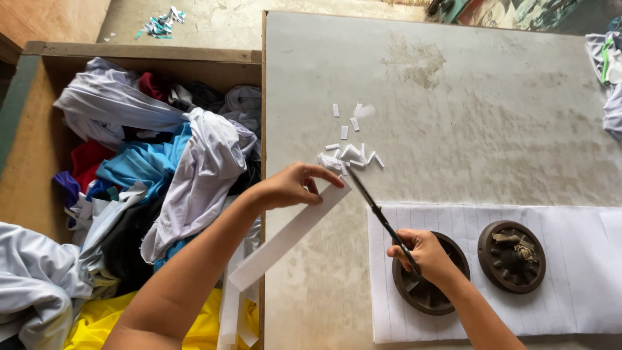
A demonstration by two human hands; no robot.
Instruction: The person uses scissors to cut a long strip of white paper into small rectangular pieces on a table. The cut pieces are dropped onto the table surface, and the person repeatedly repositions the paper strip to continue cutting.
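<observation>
left hand (pixel 290 188): fingers curled shut on the white strip (pixel 285 240), pinching it near its top end. Sits abt the middle of the view, at 10 o'clock from the right hand.
right hand (pixel 424 256): fist closed round the scissors (pixel 376 210) handles. Can't tell how the fingers sit in the loops, they hide them.
scissors: long, dark, tips point up to 10 o'clock and meet the strip's top end right by the left fingertips. Blades look nearly shut; can't tell for sure.
white strip: long flat band, runs from the left hand down to 7 o'clock, past the table (pixel 453 129) edge, loose end hangs over the cloth pile.
cut bits (pixel 350 154): little white pieces in a heap on the table, just at 12 o'clock from the strip's end, a few more scattered above.
how to do it well: I'd say keep the strip pulled flat & straight, blades square across it, so each bit comes out the same size. Keep the left fingertips back from the blades, they're v close. Snip near the heap so bits drop there.
round weights (pixel 512 256): two dark round metal things on a white sheet (pixel 583 272), one under the right hand, one at 3 o'clock of it.
cloth pile (pixel 149 175): white, blue, red, yellow clothes in a wood box at 9 o'clock.
</observation>
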